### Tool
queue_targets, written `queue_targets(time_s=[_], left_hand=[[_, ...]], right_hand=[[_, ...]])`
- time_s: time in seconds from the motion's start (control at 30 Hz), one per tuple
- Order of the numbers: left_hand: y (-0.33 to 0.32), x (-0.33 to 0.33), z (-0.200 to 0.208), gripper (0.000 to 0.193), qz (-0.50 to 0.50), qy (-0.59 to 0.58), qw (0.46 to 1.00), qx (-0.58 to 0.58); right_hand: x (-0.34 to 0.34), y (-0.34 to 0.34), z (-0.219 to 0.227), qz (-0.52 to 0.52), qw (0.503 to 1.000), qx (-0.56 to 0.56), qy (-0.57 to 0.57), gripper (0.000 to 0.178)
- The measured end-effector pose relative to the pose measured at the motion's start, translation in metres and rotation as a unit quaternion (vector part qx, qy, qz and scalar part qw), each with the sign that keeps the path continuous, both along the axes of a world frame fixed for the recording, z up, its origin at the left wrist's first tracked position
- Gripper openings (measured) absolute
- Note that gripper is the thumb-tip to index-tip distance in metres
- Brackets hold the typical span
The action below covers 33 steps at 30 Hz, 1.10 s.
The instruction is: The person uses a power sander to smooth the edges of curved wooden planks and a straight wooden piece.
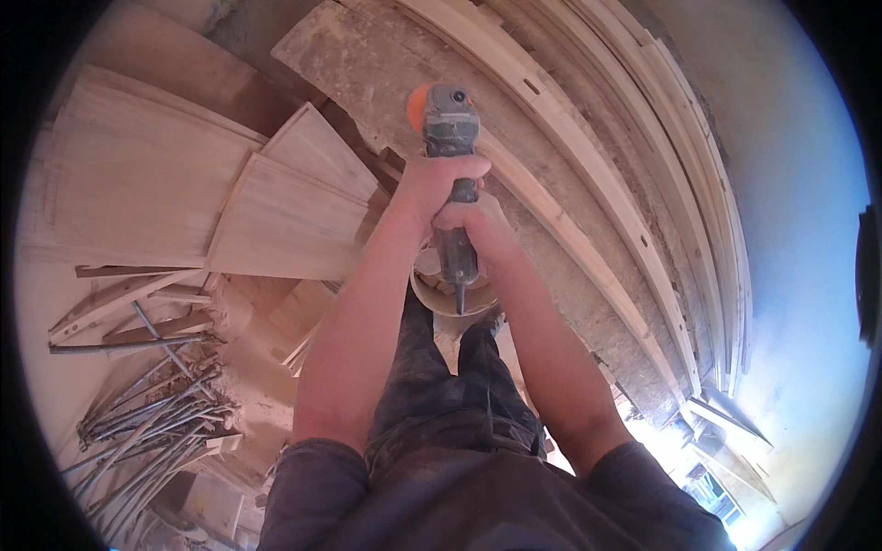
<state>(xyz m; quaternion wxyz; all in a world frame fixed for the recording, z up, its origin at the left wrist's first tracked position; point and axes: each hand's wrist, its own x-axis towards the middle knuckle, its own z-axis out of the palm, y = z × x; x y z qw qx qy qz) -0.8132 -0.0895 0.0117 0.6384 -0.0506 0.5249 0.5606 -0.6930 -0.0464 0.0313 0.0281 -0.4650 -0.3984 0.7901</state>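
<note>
Far left: bundle of metal rods (147, 432) on the floor, wide pale wooden boards (184, 193) above. Centre: left hand (432, 179) clenched around the grey angle grinder (452, 174) near its head; right hand (470, 219) just behind, fingers wrapped on the handle. Grinder's orange disc (418, 106) over a long curved wooden plank (551, 211). Right: more stacked curved strips (680, 165).
</note>
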Motion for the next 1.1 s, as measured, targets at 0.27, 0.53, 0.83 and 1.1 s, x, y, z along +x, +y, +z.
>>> queue_targets(time_s=[0.27,0.53,0.83,1.1], left_hand=[[-0.005,0.034,0.009,0.021,-0.078,0.080,0.993,-0.027],[0.010,0.024,0.011,0.023,-0.043,-0.004,0.999,-0.013],[0.012,0.125,0.003,0.024,-0.102,0.034,0.994,-0.018],[0.007,0.205,0.006,0.021,-0.084,0.037,0.995,-0.037]], right_hand=[[0.036,-0.019,0.009,-0.047,0.997,-0.057,0.014,0.031],[0.039,0.001,-0.007,-0.018,0.996,-0.075,0.033,0.037],[0.138,-0.013,0.001,-0.098,0.994,-0.050,0.017,0.042],[0.221,-0.017,-0.003,-0.087,0.994,-0.059,0.029,0.077]])
